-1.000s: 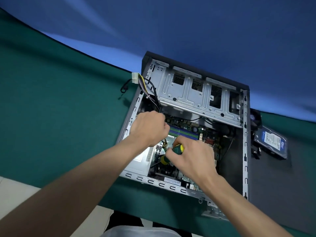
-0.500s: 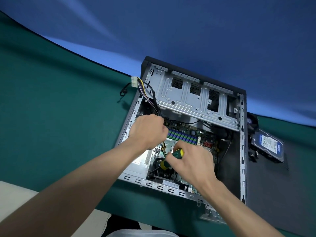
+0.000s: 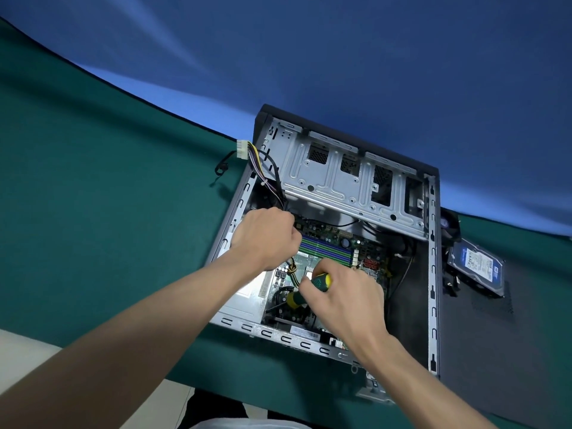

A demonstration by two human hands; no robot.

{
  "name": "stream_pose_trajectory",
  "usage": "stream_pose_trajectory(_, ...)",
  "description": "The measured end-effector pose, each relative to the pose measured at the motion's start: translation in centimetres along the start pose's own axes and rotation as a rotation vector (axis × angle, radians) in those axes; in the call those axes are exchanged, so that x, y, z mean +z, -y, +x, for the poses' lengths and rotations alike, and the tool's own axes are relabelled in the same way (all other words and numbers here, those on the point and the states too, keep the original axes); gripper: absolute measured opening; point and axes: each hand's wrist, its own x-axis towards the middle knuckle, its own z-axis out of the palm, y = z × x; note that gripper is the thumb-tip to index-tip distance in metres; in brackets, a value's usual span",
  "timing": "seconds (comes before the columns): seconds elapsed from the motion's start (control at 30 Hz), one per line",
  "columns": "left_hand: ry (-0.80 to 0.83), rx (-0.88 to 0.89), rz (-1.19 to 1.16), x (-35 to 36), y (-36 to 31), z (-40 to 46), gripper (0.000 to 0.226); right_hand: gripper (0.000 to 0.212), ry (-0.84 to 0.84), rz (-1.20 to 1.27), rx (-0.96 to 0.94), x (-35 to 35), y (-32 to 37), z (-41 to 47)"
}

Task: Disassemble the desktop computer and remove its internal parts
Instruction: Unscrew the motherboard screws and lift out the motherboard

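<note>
Inside the open computer case (image 3: 431,274), both hands crowd the near left part: the left hand (image 3: 266,239) is curled over the board's left edge, and the right hand (image 3: 343,301) grips a screwdriver (image 3: 309,289) just beside it. The drive cage (image 3: 349,181) roofs the far end, and a cable bundle (image 3: 263,174) hangs across the far left corner. The dark strip along the case's right wall lies open, and the green table (image 3: 108,196) to the left is bare apart from a white plug (image 3: 242,150).
</note>
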Motion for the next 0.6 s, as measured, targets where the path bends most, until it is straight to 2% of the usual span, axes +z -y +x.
stream_pose_trajectory(0.27,-0.017,0.009,0.002,0.2,0.0,0.0,0.031,0.028,0.048,-0.076,-0.039,-0.7,1.1,0.1)
stream_pose_trajectory(0.4,-0.021,-0.011,0.029,0.2,0.0,0.0,0.029,0.052,0.232,-0.073,0.003,-1.9,2.7,1.1)
stream_pose_trajectory(0.53,-0.014,-0.017,0.040,0.2,-0.2,0.1,0.028,0.052,0.333,-0.114,0.027,-2.4,4.4,1.3)
stream_pose_trajectory(0.6,-0.016,-0.011,0.023,0.1,-0.2,0.1,0.027,0.045,0.398,-0.116,-0.029,-2.7,4.8,1.5)
